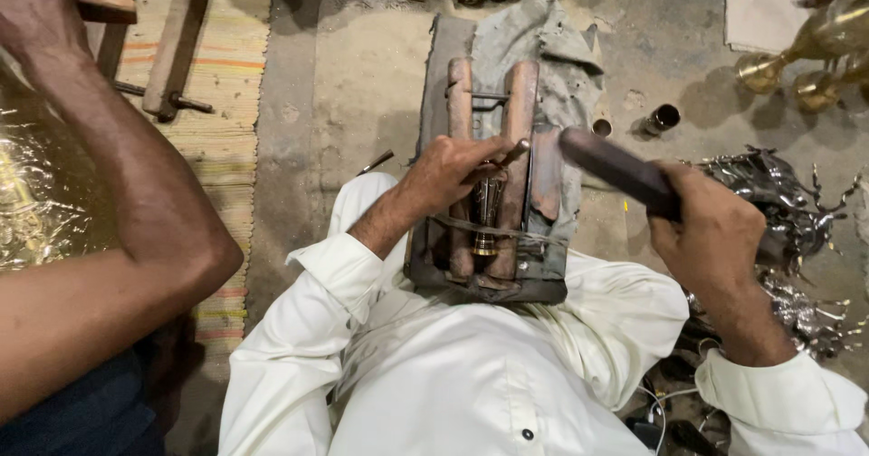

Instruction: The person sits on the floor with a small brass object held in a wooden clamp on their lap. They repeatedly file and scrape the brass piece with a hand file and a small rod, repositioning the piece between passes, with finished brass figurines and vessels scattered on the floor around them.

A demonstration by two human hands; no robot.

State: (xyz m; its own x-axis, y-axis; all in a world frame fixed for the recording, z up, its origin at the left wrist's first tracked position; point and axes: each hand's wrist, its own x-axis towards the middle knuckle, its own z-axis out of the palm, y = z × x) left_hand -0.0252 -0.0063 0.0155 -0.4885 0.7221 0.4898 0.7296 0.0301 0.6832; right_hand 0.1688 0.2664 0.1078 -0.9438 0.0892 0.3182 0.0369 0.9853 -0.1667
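Left hand (448, 171) down on a small brass piece (487, 216), fingers pinching a thin punch (510, 155) against it, between two wooden bars (518, 121) of a block on the lap. Right hand (715, 230), to the right, fingers wrapped tight around a dark hammer (615, 168). Beyond: grey concrete floor (362, 85), striped mat (226, 67) left, brass vessels (815, 48) far right.

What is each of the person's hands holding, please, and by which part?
Right hand grips a dark hammer by its handle; left hand pinches a thin chisel near its top.
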